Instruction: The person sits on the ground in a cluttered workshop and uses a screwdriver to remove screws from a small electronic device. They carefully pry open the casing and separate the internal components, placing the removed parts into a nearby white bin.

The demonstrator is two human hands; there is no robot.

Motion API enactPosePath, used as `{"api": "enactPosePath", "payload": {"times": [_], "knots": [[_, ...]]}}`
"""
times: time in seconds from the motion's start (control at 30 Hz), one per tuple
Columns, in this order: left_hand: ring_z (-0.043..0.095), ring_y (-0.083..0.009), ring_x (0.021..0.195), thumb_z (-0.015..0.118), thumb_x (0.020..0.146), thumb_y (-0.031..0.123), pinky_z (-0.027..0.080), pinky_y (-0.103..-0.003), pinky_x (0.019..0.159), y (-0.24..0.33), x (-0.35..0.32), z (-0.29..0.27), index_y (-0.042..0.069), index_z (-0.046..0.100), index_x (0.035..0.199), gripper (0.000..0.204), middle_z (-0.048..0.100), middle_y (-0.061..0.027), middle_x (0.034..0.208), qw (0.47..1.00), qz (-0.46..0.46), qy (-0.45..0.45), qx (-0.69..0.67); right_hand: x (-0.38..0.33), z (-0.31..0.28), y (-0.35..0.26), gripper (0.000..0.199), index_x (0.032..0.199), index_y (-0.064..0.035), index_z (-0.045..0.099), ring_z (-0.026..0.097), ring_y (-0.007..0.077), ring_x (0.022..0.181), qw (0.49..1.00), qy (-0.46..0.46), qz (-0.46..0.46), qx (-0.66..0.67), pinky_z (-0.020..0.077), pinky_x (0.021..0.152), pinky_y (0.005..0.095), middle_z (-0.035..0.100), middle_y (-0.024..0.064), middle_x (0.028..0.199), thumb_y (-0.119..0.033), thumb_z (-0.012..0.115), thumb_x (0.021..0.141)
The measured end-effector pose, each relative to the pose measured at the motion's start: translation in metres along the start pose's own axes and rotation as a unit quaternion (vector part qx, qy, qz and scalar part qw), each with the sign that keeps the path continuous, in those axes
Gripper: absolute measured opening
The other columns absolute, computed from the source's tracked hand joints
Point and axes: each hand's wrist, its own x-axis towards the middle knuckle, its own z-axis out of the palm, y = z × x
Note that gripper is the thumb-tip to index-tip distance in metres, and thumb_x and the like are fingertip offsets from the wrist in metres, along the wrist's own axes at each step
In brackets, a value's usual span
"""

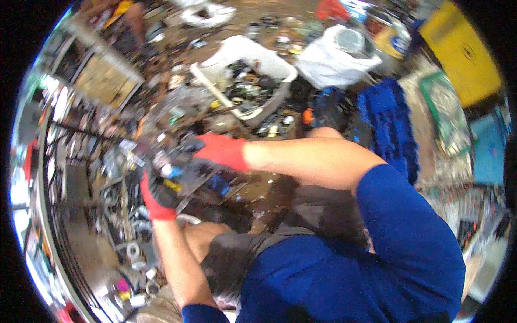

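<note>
My left hand (158, 195), in a red glove with a dark grey coating, is at the near left edge of a heap of mixed scrap (171, 164). My right hand (219, 152), in a matching glove, reaches leftward across the heap's far side. Between and around the gloves lie small blurred pieces, among them a blue bit (219, 184) and a yellow bit (172, 185). Dark fingertips blend into the heap and are smeared, so I cannot make out whether either hand holds anything.
A white plastic bin (280, 99) of small dark parts stands ahead. Right of it are a white bag (336, 62), a blue shaggy mat (389, 121) and a yellow panel (462, 51). A metal rack (51, 177) curves along the left. Scattered scrap covers the ground.
</note>
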Motion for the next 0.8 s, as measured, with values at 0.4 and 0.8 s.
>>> {"api": "enactPosePath", "payload": {"times": [0.4,0.8], "knots": [[0.056,-0.0228,0.109,0.045,0.100,0.028,0.048,-0.037,0.095,0.004,-0.005,0.027,0.010,0.049,0.139,0.043,0.058,-0.0096,0.127,0.990,0.116,0.075,0.035,-0.055,-0.076,-0.082,0.041,0.118,-0.0077,0.063,0.064,0.0383,0.101,0.903,0.146,-0.215,-0.343,0.0505,0.089,0.0466,0.066,0.0226,0.108,-0.030,0.052,0.086],[0.057,-0.0174,0.105,0.045,0.100,0.026,0.046,-0.030,0.092,0.006,0.009,-0.014,0.000,0.041,0.143,0.051,0.057,-0.0107,0.131,0.977,0.003,-0.154,-0.145,-0.344,-0.312,0.112,0.026,0.101,-0.0018,0.068,0.054,0.0100,0.069,0.740,0.661,-0.073,-0.105,0.0454,0.061,0.0277,0.063,0.0000,0.080,-0.025,0.064,0.091]]}}
